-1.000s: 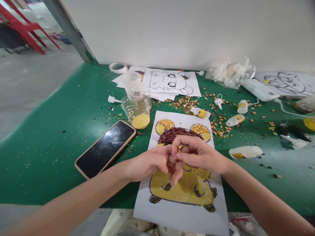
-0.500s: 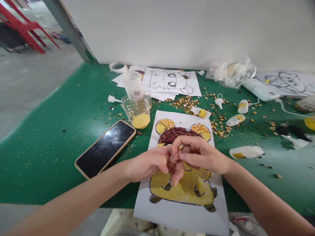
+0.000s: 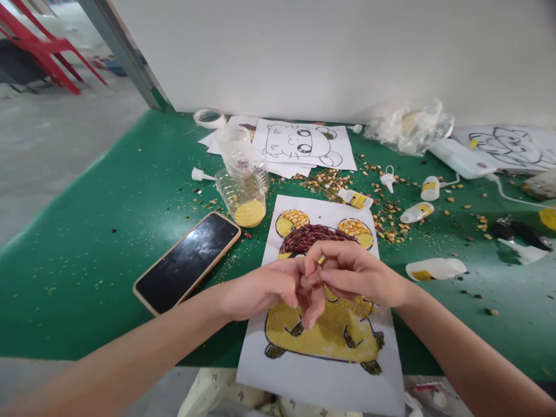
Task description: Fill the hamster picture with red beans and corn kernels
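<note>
My left hand (image 3: 273,288) is turned partly palm up over the picture, its fingers loosely bent and apart. My right hand (image 3: 354,273) meets it from the other side, thumb and forefinger pinched at the left fingertips. Anything between those fingertips is too small or hidden to make out. Beneath both hands lies a white sheet (image 3: 299,379) with an animal picture (image 3: 321,341) filled in with yellow grains. Dark red beans (image 3: 315,236) cover the top of its head, and corn kernels (image 3: 295,218) fill the ears. My hands hide most of the face.
A phone (image 3: 186,263) lies left of the sheet, beside a clear plastic cup (image 3: 241,200) holding yellow grain. Scattered seeds (image 3: 325,180), glue bottles (image 3: 435,269), drawing sheets (image 3: 299,142) and a crumpled plastic bag (image 3: 410,127) are across the green table (image 3: 87,231).
My right hand's fingers have shifted very slightly, showing a small gap between thumb and forefinger. The view has moved a touch; the things on the table stay put.
</note>
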`<state>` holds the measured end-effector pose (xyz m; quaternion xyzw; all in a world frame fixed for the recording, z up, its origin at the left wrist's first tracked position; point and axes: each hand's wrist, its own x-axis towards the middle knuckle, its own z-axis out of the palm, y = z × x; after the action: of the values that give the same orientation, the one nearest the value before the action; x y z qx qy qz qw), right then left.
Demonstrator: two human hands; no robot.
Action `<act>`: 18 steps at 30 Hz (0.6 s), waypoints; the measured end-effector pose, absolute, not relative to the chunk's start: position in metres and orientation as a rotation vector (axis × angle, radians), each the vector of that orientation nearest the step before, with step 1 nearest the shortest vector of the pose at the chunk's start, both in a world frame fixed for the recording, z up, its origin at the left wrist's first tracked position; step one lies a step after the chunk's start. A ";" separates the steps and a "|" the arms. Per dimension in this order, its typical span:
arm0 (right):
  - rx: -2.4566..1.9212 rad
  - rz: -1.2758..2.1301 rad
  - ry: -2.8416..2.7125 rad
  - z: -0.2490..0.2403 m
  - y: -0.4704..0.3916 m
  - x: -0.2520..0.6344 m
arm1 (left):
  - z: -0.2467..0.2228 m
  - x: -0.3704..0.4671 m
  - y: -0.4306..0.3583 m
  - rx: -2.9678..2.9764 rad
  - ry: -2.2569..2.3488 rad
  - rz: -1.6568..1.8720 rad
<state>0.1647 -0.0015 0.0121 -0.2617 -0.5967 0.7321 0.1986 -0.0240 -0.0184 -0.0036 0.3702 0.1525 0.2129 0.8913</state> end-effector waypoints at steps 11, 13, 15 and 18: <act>-0.732 2.062 -1.661 0.013 -0.001 0.164 | -0.007 -0.025 -0.019 0.792 0.300 0.443; -0.728 2.078 -1.632 0.012 -0.001 0.164 | -0.007 -0.025 -0.019 0.793 0.294 0.439; -0.739 2.074 -1.631 0.012 0.000 0.164 | -0.007 -0.025 -0.019 0.791 0.293 0.432; -0.740 2.057 -1.659 0.012 0.000 0.164 | -0.006 -0.025 -0.019 0.788 0.296 0.430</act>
<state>0.1641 -0.0004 0.0123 -0.2643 -0.5927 0.7348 0.1971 -0.0252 -0.0185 -0.0065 0.3796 0.1425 0.2072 0.8903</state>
